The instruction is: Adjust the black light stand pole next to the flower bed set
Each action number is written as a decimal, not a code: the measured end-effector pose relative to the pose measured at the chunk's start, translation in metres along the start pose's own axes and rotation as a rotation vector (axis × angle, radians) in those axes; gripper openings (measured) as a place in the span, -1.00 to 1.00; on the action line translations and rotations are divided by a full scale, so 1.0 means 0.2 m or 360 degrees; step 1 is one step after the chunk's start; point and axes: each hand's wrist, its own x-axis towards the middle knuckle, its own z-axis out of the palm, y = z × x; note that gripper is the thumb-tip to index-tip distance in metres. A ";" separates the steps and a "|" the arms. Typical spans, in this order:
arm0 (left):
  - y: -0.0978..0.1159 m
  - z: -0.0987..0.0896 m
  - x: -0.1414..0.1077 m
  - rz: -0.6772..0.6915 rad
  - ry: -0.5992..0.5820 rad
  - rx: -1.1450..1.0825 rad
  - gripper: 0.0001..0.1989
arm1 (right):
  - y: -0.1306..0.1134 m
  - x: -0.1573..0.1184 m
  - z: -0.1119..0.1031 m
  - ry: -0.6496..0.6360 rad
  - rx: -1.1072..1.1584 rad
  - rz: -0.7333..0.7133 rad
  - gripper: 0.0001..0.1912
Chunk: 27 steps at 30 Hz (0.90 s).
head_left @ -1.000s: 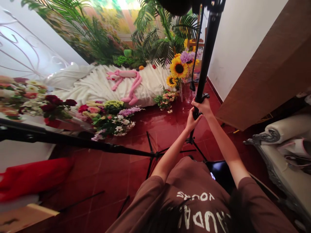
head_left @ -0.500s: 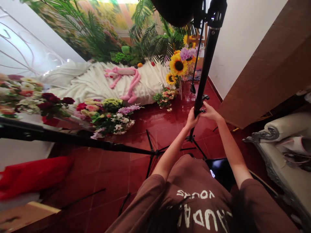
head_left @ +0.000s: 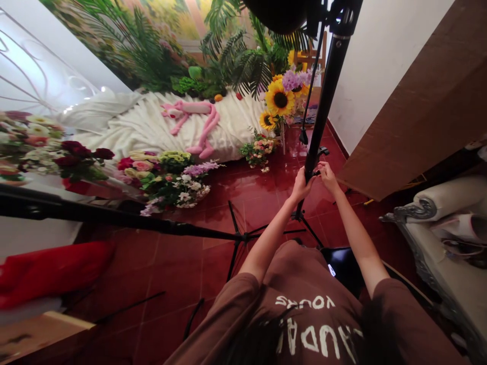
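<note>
A black light stand (head_left: 323, 106) rises in front of me, leaning toward the upper right, with a dark rounded head at its top. My left hand (head_left: 301, 185) is wrapped round its pole. On the pole's right side, my right hand (head_left: 327, 177) pinches a small black clamp knob (head_left: 316, 173) with closed fingers. Another black knob (head_left: 323, 151) sticks out just above. A cable with a plug (head_left: 303, 136) dangles beside the pole. The stand's legs (head_left: 299, 216) spread on the floor below my hands.
A second black stand (head_left: 152, 223) crosses the left side, its legs on the red tiled floor (head_left: 171, 268). Artificial flowers (head_left: 182, 182) border a white-draped bed (head_left: 133, 121) with a pink plush toy (head_left: 205, 126). A brown panel (head_left: 403, 111) and an ornate sofa (head_left: 429, 243) stand right.
My right hand has shifted slightly, its fingers now drawn together on the lower knob. My left hand keeps its grip on the pole.
</note>
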 end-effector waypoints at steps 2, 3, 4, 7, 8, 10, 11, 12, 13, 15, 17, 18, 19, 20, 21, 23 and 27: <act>0.00 0.00 0.00 -0.0019 -0.0005 -0.0007 -0.49 | -0.02 0.01 0.02 0.0033 -0.0007 0.0086 -0.57; 0.01 0.00 0.00 -0.0028 -0.0008 -0.0015 -0.50 | -0.03 0.02 0.02 0.0031 -0.0017 0.0139 -0.57; 0.01 0.00 0.00 -0.0035 -0.0008 -0.0022 -0.50 | -0.04 0.02 0.03 0.0019 -0.0036 0.0192 -0.58; 0.01 0.00 0.00 -0.0028 0.0005 -0.0022 -0.53 | -0.08 0.04 0.03 -0.0008 -0.0155 0.0306 -0.61; 0.01 0.00 0.00 -0.0019 0.0008 -0.0018 -0.53 | -0.09 0.05 0.04 -0.0002 -0.0219 0.0344 -0.63; 0.01 0.00 0.00 -0.0007 0.0005 -0.0009 -0.54 | -0.12 0.08 0.04 0.0005 -0.0384 0.0455 -0.67; 0.02 0.00 0.00 -0.0010 0.0002 -0.0004 -0.54 | -0.13 0.10 0.04 -0.0016 -0.0482 0.0521 -0.68; 0.02 0.00 0.00 -0.0018 -0.0002 0.0001 -0.53 | -0.14 0.12 0.04 -0.0060 -0.0579 0.0586 -0.70; 0.02 0.00 0.00 -0.0032 -0.0003 0.0007 -0.53 | -0.15 0.14 0.03 -0.0118 -0.0665 0.0641 -0.70; 0.03 0.00 0.00 -0.0053 -0.0001 0.0014 -0.54 | -0.16 0.17 0.03 -0.0225 -0.0766 0.0717 -0.69; 0.05 0.00 0.00 -0.0057 0.0007 0.0016 -0.56 | -0.17 0.18 0.03 -0.0257 -0.0739 0.0765 -0.69; 0.05 0.00 0.00 -0.0057 0.0013 0.0019 -0.57 | -0.17 0.18 0.03 -0.0247 -0.0696 0.0779 -0.69; 0.06 0.00 0.00 -0.0059 0.0019 0.0024 -0.58 | -0.17 0.18 0.03 -0.0232 -0.0647 0.0790 -0.69; 0.07 0.00 -0.01 -0.0063 0.0023 0.0033 -0.59 | -0.17 0.18 0.03 -0.0218 -0.0603 0.0801 -0.69; 0.07 0.00 -0.01 -0.0072 0.0027 0.0049 -0.59 | -0.17 0.17 0.04 -0.0206 -0.0568 0.0811 -0.69; 0.08 0.00 -0.03 -0.0103 0.0032 0.0083 -0.58 | -0.17 0.17 0.04 -0.0191 -0.0521 0.0838 -0.68; 0.09 -0.02 -0.07 -0.0165 0.0035 0.0045 -0.51 | -0.17 0.16 0.05 -0.0140 -0.0447 0.0882 -0.67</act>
